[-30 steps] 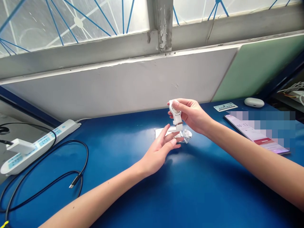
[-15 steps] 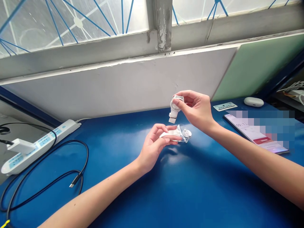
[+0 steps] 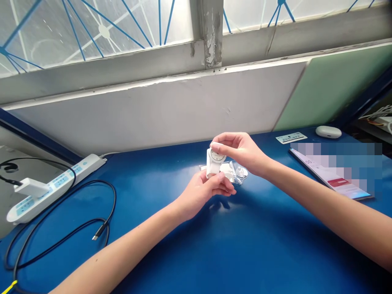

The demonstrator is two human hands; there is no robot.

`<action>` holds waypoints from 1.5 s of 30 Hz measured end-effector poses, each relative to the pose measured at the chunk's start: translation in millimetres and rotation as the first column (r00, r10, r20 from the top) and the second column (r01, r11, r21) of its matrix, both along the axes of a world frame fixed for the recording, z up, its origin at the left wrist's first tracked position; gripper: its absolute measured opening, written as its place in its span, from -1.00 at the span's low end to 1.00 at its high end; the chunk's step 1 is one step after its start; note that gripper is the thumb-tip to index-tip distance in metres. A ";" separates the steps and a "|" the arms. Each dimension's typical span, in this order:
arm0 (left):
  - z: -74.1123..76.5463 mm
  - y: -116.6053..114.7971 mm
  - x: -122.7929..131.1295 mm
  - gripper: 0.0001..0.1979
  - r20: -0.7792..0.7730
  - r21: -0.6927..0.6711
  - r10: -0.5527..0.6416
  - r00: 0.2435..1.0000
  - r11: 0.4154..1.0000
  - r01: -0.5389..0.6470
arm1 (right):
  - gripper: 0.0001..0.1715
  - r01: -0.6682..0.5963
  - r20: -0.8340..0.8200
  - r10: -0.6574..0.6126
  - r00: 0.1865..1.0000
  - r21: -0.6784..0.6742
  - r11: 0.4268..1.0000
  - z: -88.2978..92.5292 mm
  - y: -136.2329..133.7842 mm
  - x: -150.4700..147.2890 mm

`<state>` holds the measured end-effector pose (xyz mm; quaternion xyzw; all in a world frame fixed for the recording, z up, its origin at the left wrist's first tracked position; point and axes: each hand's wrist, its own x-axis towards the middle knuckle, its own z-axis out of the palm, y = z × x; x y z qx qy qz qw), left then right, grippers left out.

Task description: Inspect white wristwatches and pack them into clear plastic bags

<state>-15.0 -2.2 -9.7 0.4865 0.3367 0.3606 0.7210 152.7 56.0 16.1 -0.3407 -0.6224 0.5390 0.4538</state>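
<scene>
A white wristwatch (image 3: 218, 156) with a round dial is held upright over the blue table (image 3: 263, 237). My right hand (image 3: 240, 152) pinches its upper end between thumb and fingers. My left hand (image 3: 208, 190) is closed on the lower end of its strap, the thumb in front. Just behind my left hand lies a clear plastic wrapper (image 3: 241, 172) with a white, round-ended item inside; the watch and my fingers cover part of it. Whether my left fingers touch the wrapper I cannot tell.
On the left stand a white power strip (image 3: 61, 183) with a plugged-in charger (image 3: 32, 188) and a looped black cable (image 3: 114, 204). To the right lie a phone (image 3: 333, 175), a card (image 3: 290, 138) and a white earbud case (image 3: 328, 131). A wall panel (image 3: 159, 110) borders the table's back.
My right hand has brought the watch down and left to my left hand. My left hand has let go of the wrapped item and taken hold of the watch strap.
</scene>
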 end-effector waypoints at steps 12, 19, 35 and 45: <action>-1.2 -1.8 1.9 -0.58 0.019 -0.066 -0.037 0.999 0.997 0.038 | -0.64 -0.235 -0.004 0.238 0.971 -0.155 0.960 -0.3 -2.6 -0.8; -5.8 -2.4 2.5 -0.58 0.060 -0.052 -0.107 0.992 0.993 0.110 | -0.67 -0.315 -0.114 0.295 0.949 -0.274 0.909 -7.1 -1.6 -3.2; -9.7 -10.6 9.8 -0.56 0.044 -0.083 -0.035 0.998 0.996 0.038 | -0.68 -0.482 -0.339 0.386 0.858 -0.273 0.832 -10.3 1.1 0.5; -24.0 -16.5 11.9 -0.57 0.064 -0.099 0.006 0.998 0.995 0.001 | -0.67 -0.499 -0.401 0.342 0.850 -0.403 0.767 -5.2 0.6 -4.2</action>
